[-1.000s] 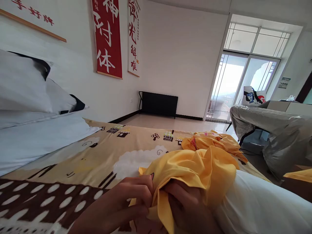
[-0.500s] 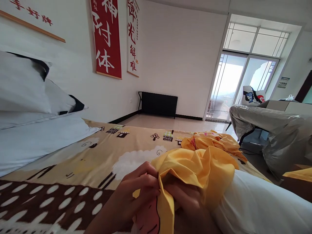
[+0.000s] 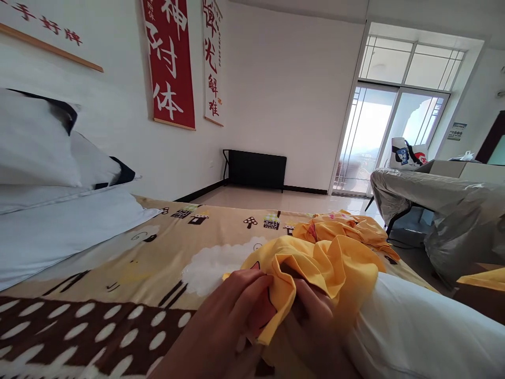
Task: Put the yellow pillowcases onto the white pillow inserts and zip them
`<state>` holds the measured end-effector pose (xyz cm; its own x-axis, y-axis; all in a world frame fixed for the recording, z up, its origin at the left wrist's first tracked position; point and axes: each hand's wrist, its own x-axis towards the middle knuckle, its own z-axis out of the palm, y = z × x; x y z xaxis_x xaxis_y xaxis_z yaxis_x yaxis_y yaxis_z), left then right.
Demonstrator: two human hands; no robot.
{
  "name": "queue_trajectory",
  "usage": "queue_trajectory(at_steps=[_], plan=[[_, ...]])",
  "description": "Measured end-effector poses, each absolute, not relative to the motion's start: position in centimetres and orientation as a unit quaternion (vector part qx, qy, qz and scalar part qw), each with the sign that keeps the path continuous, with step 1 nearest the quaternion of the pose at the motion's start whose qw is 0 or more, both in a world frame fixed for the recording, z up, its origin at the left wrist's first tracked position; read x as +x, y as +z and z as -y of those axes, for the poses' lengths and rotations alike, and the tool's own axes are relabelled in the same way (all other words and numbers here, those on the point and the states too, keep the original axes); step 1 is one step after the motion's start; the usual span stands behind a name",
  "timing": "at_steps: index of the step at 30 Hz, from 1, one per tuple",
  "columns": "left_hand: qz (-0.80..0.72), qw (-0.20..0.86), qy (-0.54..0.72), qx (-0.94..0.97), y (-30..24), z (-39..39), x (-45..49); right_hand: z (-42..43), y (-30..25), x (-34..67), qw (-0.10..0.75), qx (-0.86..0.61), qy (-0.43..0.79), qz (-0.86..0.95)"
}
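My left hand (image 3: 239,302) is closed on the bunched edge of a yellow pillowcase (image 3: 347,271) with a pink printed figure. Just to its right, my right hand (image 3: 313,310) grips the same cloth, its fingertips hidden in the folds. The pillowcase is gathered around the near end of a white pillow (image 3: 426,321), which lies at the lower right with most of its length bare. Beyond my hands, a second crumpled yellow-orange cloth (image 3: 347,231) with pink print rests on the bed.
A beige printed sheet (image 3: 158,258) with a brown spotted border covers the bed. White pillows (image 3: 59,221) with dark trim are stacked at the left by the wall. At the right stand a plastic-covered piece of furniture (image 3: 418,184) and a box (image 3: 481,295) with yellow cloth on it.
My left hand has moved slightly right and closer to the right hand. The pillowcase edge between them has been drawn up and folded, so less of the pink print shows.
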<state>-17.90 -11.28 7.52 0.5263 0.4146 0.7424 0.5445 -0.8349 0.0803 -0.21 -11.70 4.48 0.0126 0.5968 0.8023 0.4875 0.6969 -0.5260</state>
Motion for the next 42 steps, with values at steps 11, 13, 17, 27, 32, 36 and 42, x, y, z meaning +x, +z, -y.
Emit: queue_trajectory(at_steps=[11,13,17,27,32,36,42], plan=[[0.237,0.172,-0.504,-0.813,6.7,10.1,-16.6,11.2,4.1,-0.3,0.577,-0.355,-0.008,0.735],[0.249,0.162,-0.511,-0.806,6.7,10.1,-16.4,11.1,3.8,-0.4,0.589,-0.368,-0.01,0.719],[0.266,0.159,-0.525,-0.793,6.6,10.2,-16.1,11.1,3.6,-0.5,0.594,-0.376,-0.021,0.711],[0.454,-0.101,-0.627,-0.626,7.4,10.4,-18.6,12.2,5.8,0.8,0.604,-0.335,-0.131,0.711],[0.469,-0.307,-0.676,-0.479,8.4,9.9,-19.3,12.1,6.8,2.5,0.603,-0.354,-0.291,0.653],[0.435,-0.398,-0.701,-0.401,9.0,9.6,-19.1,11.7,7.3,4.2,0.566,-0.437,-0.288,0.637],[0.479,-0.328,-0.718,-0.385,8.0,7.9,-19.5,10.8,7.3,6.0,0.471,-0.475,-0.046,0.742]])
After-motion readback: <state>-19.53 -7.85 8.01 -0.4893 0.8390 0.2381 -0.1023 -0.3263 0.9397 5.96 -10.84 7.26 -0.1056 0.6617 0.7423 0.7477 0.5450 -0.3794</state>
